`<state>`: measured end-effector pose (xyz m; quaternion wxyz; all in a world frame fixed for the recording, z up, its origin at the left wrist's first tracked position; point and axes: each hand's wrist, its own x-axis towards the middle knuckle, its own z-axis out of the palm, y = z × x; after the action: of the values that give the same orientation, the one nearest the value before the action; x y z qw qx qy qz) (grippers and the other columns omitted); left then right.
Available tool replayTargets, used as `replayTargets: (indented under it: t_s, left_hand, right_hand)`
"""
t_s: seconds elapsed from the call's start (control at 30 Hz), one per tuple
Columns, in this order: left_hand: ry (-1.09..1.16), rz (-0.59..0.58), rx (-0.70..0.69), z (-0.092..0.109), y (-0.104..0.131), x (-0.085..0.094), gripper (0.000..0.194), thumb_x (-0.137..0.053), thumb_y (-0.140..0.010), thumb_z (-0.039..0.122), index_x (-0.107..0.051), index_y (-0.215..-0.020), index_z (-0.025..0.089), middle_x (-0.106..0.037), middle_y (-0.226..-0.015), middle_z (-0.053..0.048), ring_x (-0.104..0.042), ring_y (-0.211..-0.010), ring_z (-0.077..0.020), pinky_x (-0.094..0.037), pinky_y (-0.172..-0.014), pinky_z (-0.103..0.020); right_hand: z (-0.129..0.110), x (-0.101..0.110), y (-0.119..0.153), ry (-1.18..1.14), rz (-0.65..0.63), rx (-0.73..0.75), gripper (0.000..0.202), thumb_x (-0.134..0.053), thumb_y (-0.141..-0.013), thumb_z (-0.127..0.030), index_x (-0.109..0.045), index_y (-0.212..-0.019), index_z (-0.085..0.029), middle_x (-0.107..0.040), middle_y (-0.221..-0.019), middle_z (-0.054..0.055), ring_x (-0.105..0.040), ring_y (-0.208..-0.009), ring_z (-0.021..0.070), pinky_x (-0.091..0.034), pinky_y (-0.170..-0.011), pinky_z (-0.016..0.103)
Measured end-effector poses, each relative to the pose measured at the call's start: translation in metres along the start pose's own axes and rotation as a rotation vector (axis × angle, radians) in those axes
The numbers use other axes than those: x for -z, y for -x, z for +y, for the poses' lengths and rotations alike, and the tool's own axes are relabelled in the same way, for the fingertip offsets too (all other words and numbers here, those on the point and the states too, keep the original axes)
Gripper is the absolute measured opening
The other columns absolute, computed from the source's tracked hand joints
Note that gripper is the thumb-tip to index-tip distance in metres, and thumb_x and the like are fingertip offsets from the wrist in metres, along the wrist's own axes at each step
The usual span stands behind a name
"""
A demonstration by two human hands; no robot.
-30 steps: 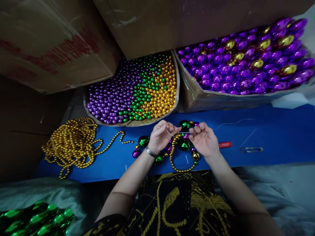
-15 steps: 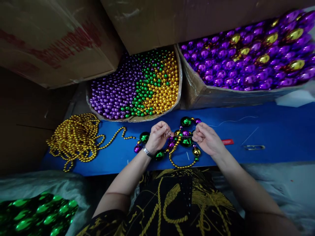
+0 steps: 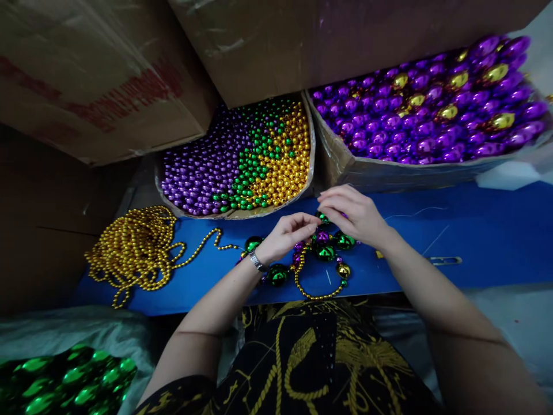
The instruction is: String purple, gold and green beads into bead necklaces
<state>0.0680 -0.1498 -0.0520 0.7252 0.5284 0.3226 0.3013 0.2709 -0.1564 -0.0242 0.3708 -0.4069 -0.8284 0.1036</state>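
My left hand [image 3: 294, 233], with a metal watch band at the wrist, is closed in a pinch beside a green bead [image 3: 322, 218]. My right hand [image 3: 352, 216] curls over the same spot from the right, its fingertips close to the left ones. The thin thread seen between them earlier is hidden by the fingers now. Beneath both hands lies a beaded necklace [image 3: 325, 252] of big green, purple and gold balls. A loop of small gold beads [image 3: 317, 297] hangs from it towards the table's front edge.
A heap of gold bead strands [image 3: 133, 248] lies left on the blue table [image 3: 401, 230]. Behind stand a carton of small beads [image 3: 233, 216] and a carton of purple balls [image 3: 389, 173]. A small metal tool [image 3: 444, 260] lies right. Green balls [image 3: 78, 377] fill a sack lower left.
My hands have come together, the right moving left and up over the beads. The taut thread between them no longer shows. A red piece on the table is now hidden from view.
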Motion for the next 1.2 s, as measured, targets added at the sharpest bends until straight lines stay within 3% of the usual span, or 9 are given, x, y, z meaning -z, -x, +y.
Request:
replayTargets:
  t_s: [0.1, 0.23, 0.43, 0.57, 0.7, 0.77, 0.9, 1.07, 1.2]
  left_hand:
    - [-0.018, 0.034, -0.009, 0.000, 0.001, -0.002, 0.031, -0.074, -0.078, 0.041, -0.069, -0.088, 0.013, -0.062, -0.075, -0.003, -0.053, -0.063, -0.0076, -0.044, -0.059, -0.020]
    - [0.095, 0.124, 0.012, -0.003, 0.001, -0.001, 0.033, -0.074, -0.077, 0.043, -0.067, -0.084, 0.012, -0.061, -0.068, -0.001, -0.053, -0.058, -0.0071, -0.044, -0.057, -0.020]
    - [0.197, 0.118, 0.021, -0.006, 0.001, 0.000, 0.030, -0.076, -0.076, 0.040, -0.067, -0.084, 0.012, -0.061, -0.068, 0.000, -0.054, -0.056, -0.0063, -0.045, -0.056, -0.020]
    - [0.209, 0.127, 0.016, -0.006, 0.001, 0.000, 0.030, -0.076, -0.076, 0.039, -0.066, -0.085, 0.012, -0.062, -0.069, 0.000, -0.055, -0.055, -0.0067, -0.047, -0.057, -0.021]
    - [0.195, 0.148, -0.004, -0.007, 0.001, 0.001, 0.030, -0.076, -0.076, 0.038, -0.066, -0.086, 0.012, -0.064, -0.070, -0.001, -0.055, -0.055, -0.0065, -0.046, -0.055, -0.020]
    - [0.175, 0.155, -0.026, -0.008, 0.001, 0.001, 0.029, -0.075, -0.077, 0.038, -0.065, -0.085, 0.012, -0.064, -0.070, -0.001, -0.053, -0.053, -0.0055, -0.043, -0.053, -0.019]
    - [0.082, 0.155, -0.065, -0.011, 0.002, 0.001, 0.028, -0.072, -0.079, 0.039, -0.065, -0.085, 0.012, -0.065, -0.069, -0.002, -0.051, -0.054, -0.0058, -0.040, -0.052, -0.019]
    - [0.087, 0.125, -0.092, -0.014, 0.004, -0.002, 0.028, -0.072, -0.080, 0.039, -0.065, -0.084, 0.012, -0.064, -0.069, -0.002, -0.052, -0.055, -0.0059, -0.041, -0.054, -0.019]
    - [0.141, 0.172, -0.082, -0.014, 0.006, -0.001, 0.029, -0.073, -0.079, 0.039, -0.066, -0.087, 0.013, -0.064, -0.071, -0.002, -0.055, -0.057, -0.0066, -0.045, -0.056, -0.020]
  right_hand:
    - [0.008, -0.017, -0.016, 0.089, -0.017, -0.026, 0.024, -0.047, -0.098, -0.031, -0.068, -0.098, -0.020, -0.066, -0.102, 0.006, -0.061, -0.097, 0.0188, -0.051, -0.088, 0.037]
    - [0.008, -0.023, -0.003, 0.107, 0.105, -0.190, 0.023, -0.048, -0.097, -0.028, -0.065, -0.110, -0.019, -0.064, -0.111, 0.008, -0.062, -0.099, 0.0182, -0.051, -0.086, 0.032]
    - [-0.008, -0.026, 0.030, -0.198, -0.099, -0.271, 0.019, -0.052, -0.095, -0.026, -0.065, -0.105, -0.019, -0.070, -0.098, 0.004, -0.065, -0.084, 0.0140, -0.049, -0.075, 0.027]
    - [-0.013, -0.036, 0.037, -0.430, -0.082, -0.518, 0.020, -0.055, -0.091, -0.034, -0.066, -0.094, -0.018, -0.069, -0.082, 0.003, -0.065, -0.069, 0.0132, -0.050, -0.066, 0.026]
    - [-0.022, -0.045, 0.042, -0.819, -0.116, -0.799, 0.032, -0.058, -0.087, -0.040, -0.059, -0.109, -0.017, -0.069, -0.082, 0.005, -0.066, -0.064, 0.0132, -0.054, -0.059, 0.026]
    - [-0.026, -0.050, 0.042, -0.878, -0.167, -0.869, 0.036, -0.059, -0.085, -0.037, -0.055, -0.115, -0.017, -0.069, -0.080, 0.004, -0.065, -0.061, 0.0130, -0.052, -0.055, 0.024]
    - [-0.027, -0.058, 0.035, -0.685, -0.221, -0.807, 0.029, -0.055, -0.085, -0.025, -0.057, -0.113, -0.018, -0.070, -0.075, 0.001, -0.064, -0.057, 0.0124, -0.048, -0.054, 0.022]
    - [-0.023, -0.061, 0.031, -0.168, -0.125, -0.563, 0.016, -0.050, -0.088, -0.018, -0.066, -0.084, -0.019, -0.066, -0.067, 0.000, -0.061, -0.061, 0.0133, -0.040, -0.060, 0.024]
    - [-0.023, -0.051, 0.038, -0.158, 0.006, -0.508, 0.018, -0.055, -0.091, -0.029, -0.069, -0.086, -0.020, -0.064, -0.077, 0.002, -0.057, -0.064, 0.0117, -0.039, -0.060, 0.024]
